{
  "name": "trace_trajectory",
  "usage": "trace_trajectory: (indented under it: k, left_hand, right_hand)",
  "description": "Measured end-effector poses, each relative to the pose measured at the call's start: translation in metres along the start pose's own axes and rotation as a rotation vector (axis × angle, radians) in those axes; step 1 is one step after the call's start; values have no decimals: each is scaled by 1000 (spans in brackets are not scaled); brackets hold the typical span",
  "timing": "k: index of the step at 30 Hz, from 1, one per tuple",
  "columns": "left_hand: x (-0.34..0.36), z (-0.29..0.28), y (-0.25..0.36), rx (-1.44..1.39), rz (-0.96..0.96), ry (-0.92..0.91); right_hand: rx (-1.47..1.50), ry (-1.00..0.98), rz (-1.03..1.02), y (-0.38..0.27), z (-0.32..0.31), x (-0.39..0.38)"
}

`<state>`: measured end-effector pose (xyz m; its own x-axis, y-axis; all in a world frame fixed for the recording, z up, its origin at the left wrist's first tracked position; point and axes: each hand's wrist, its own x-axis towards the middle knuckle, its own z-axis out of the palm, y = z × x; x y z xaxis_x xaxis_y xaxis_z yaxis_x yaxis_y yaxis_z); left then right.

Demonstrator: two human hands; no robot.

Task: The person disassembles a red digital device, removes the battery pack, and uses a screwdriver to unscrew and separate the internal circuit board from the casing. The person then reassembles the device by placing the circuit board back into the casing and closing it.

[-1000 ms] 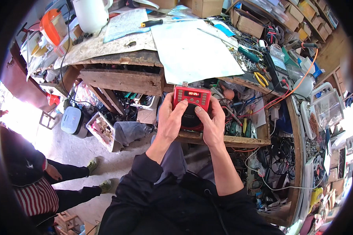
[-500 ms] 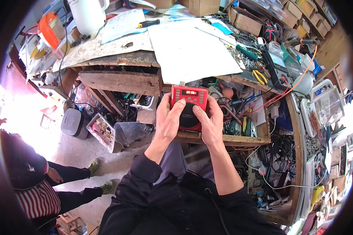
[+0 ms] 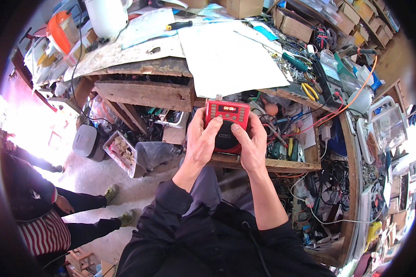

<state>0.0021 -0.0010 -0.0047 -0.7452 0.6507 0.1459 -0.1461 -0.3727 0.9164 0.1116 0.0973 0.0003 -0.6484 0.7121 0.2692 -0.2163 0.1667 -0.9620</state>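
The left hand (image 3: 200, 140) and right hand (image 3: 253, 147) make two, around one red radio (image 3: 223, 135). The counter (image 3: 145, 69) carries one white jug (image 3: 107, 19), one pair of yellow-handled pliers (image 3: 309, 91) and one large white sheet (image 3: 235, 60). Another person (image 3: 41, 233) wears two green shoes (image 3: 110, 194).

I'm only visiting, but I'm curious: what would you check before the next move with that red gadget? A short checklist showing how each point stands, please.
1. Bare left hand and bare right hand both gripping the box-shaped red plastic device with a round black speaker: ok.
2. Device's face turned up toward the wearer: ok.
3. Small rectangular display with glowing red-orange digits lit and uncovered: ok.
4. Left thumb actually pressing a button: cannot tell; it rests beside the buttons below the display.
5. Back of the device sound: cannot tell; it faces away.
6. Open brown wooden drawer free of clutter: not ok; tools and wires crowd it.
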Motion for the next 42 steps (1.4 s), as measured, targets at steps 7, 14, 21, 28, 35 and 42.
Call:
trace_trajectory:
  k: [7, 14, 21, 28, 35, 42]
  left_hand:
    - [-2, 1, 4, 2, -20, -2]
    - [-2, 1, 5, 24, -12, 14]
    - [0, 1, 1, 15, -26, 23]
    - [0, 2, 5, 32, -24, 23]
    - [0, 3, 3, 22, -11, 33]
    - [0, 2, 3, 42, -14, 33]
  right_hand:
    - [62, -5, 26, -6, 2, -2]
    - [-10, -17, -8, -3, -1, 0]
    - [42, -4, 7, -3, 1, 0]
    - [39, 12, 29, -2, 1, 1]
    - [44, 0, 31, -5, 1, 1]
    - [46, 2, 13, -3, 1, 1]
